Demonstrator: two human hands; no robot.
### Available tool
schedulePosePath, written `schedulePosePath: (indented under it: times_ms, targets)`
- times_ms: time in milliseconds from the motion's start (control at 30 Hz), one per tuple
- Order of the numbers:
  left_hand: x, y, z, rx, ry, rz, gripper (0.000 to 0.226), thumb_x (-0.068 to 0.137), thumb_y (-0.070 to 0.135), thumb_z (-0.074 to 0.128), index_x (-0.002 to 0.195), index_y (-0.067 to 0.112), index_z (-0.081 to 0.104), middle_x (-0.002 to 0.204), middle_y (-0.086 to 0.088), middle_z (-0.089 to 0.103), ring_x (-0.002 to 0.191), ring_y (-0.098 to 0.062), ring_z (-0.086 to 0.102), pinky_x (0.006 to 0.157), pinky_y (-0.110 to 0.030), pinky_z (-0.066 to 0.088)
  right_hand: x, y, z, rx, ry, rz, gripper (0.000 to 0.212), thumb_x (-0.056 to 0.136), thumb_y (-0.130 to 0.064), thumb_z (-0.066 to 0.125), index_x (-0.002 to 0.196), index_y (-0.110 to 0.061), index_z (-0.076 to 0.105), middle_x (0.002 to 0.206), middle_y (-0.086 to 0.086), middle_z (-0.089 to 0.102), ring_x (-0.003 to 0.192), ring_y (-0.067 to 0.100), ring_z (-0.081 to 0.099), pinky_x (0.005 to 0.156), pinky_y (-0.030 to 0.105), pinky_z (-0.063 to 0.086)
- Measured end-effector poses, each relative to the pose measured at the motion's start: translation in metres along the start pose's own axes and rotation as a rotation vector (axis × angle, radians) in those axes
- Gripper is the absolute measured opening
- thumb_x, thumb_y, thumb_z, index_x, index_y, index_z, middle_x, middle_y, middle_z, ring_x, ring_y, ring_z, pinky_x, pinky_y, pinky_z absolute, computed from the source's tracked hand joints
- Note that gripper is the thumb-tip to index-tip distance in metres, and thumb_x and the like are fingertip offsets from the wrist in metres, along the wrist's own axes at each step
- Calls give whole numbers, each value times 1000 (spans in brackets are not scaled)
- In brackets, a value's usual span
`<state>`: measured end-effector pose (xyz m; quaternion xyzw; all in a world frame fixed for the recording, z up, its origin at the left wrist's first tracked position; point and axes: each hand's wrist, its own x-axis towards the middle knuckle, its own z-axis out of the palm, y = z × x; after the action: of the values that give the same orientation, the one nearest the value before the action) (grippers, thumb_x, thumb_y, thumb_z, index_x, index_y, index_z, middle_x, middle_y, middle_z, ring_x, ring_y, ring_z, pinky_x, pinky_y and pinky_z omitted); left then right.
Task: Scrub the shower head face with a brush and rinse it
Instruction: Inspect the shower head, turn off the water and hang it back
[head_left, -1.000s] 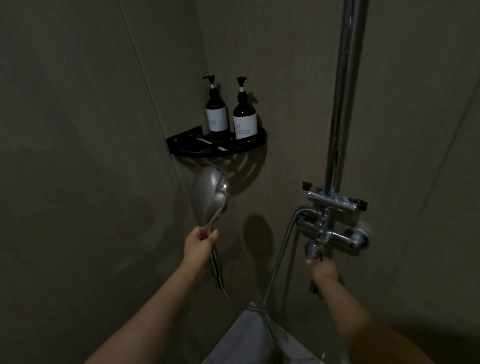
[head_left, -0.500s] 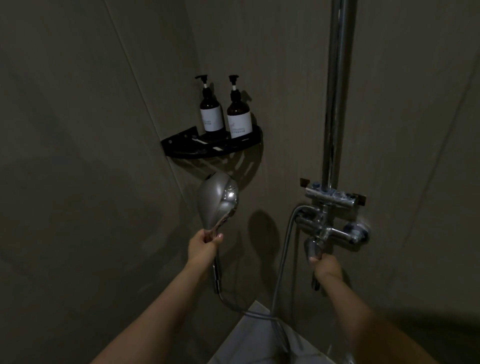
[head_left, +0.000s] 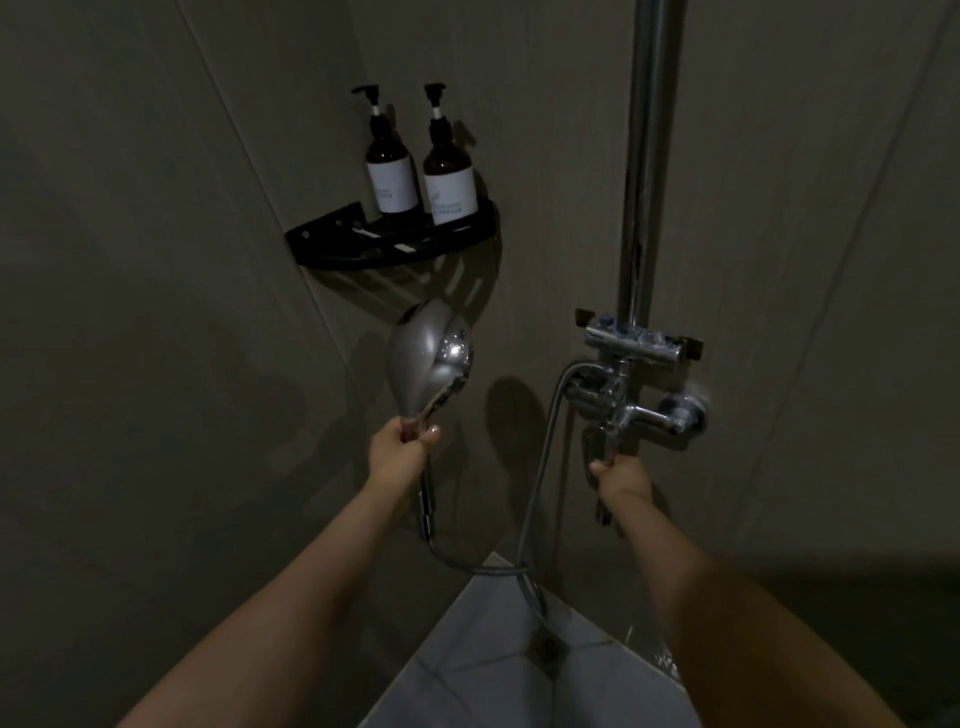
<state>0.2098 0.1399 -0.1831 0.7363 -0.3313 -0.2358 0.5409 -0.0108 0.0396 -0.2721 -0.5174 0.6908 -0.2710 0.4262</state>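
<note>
Dim, grainy view; glare glints on the shower head (head_left: 434, 358), edges bowed by wide-angle distortion.

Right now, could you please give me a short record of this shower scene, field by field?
place: dim tiled shower corner
left hand: grips the shower head by its handle, head raised, face turned right
right hand: holds the tap lever under the mixer
hose: loops from mixer down to the handle
shelf: black, in the corner, two pump bottles standing on it
water: no spray visible from the head
brush: not in view
</note>
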Motion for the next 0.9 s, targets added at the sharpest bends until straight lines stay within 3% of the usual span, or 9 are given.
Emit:
schedulePosePath:
  times_ms: [167,400,667,767,900]
  targets:
    - [-2,-3,0,11,-17,-14,22,82,8,66,67,16,52,64,4,51,63,-6,44,51,-8,36,-1,-1,1,1,-3,7,30,90,-13,57,109,9,63,117,28,62,112,38,57,92,37,44]
    - [-5,-3,-2,-10,-3,-13,24,83,7,65,65,16,51,63,3,50,59,-5,42,42,-3,33,0,0,-1,-5,-13,5,31,90,-13,57,112,7,62,119,27,61,114,38,56,93,36,43]
    - [-8,-7,-5,-35,12,-24,24,83,7,65,65,17,52,63,3,51,59,-5,44,45,-4,37,1,0,0,-1,-15,1,30,89,-12,58,112,5,63,118,26,62,113,37,57,92,36,43]
    - [-7,-9,-5,-35,10,-40,23,83,8,65,66,17,53,64,3,52,61,-7,45,55,-16,38,2,1,0,9,-20,11,29,88,-12,59,111,6,62,118,26,62,112,37,57,91,34,44]
    - [-5,-12,-6,-13,1,-45,24,83,10,65,65,17,52,63,2,51,60,-7,44,54,-20,35,3,0,1,15,-24,16,29,89,-12,58,111,7,62,117,26,63,112,37,57,91,33,43]
